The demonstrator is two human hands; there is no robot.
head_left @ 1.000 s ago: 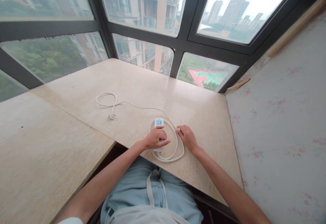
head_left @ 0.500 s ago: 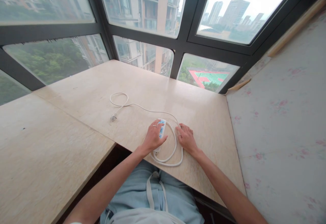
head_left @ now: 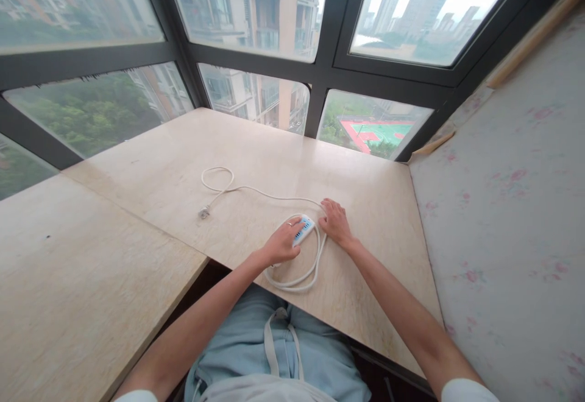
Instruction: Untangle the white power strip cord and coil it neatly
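Note:
A white power strip (head_left: 304, 229) with blue sockets lies at a slant on the stone-look ledge. Over its near part is my left hand (head_left: 284, 242), thumb and fingers gripping its sides and hiding that end. My right hand (head_left: 336, 222) rests just to the right, its bent fingers on the white cord (head_left: 292, 198), which runs under them. From there the cord loops around the strip toward the ledge's front edge. Its other stretch trails left to a small coil and ends in a plug (head_left: 203, 212) lying on the ledge.
Dark window frames (head_left: 315, 79) border the ledge (head_left: 375, 201) at the back and left. A wall with flowered paper (head_left: 503, 237) rises on the right. In front, a second slab (head_left: 114, 268) meets the ledge at a corner, with a dark gap below.
My left hand has turned the power strip clockwise, its far end swinging right toward my right hand. My right hand has moved slightly farther from me along the cord, and the loop has shifted left.

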